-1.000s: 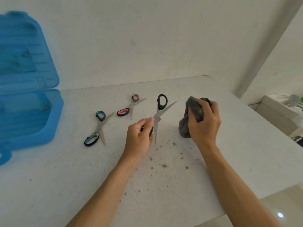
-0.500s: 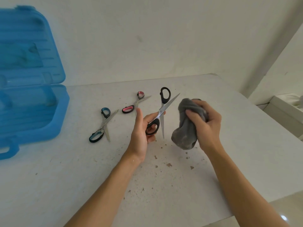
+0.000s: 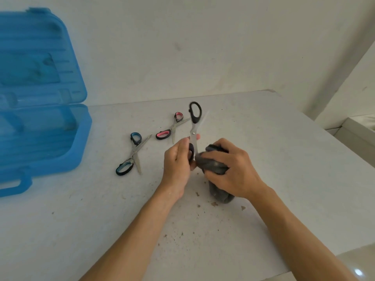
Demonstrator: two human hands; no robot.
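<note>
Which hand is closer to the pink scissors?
Left. The left hand, holding the black scissors, is just in front of the pink scissors; the right hand is farther right, gripping the cloth.

Bare domestic work corner, to judge by plain white-painted walls (image 3: 182, 47) meeting at the upper right of the frame. Across the middle, a pale stone-look worktop (image 3: 274, 155) flecked with brown crumbs, set against the back wall. At left, an open blue plastic case (image 3: 40, 138); mid-frame, blue-handled scissors (image 3: 133, 154) and pink-handled scissors (image 3: 172, 128) lying flat. Lower right, glossy floor tiles (image 3: 353, 264) catching a bright reflection; at the right edge, a white ledge (image 3: 359, 126).
</note>
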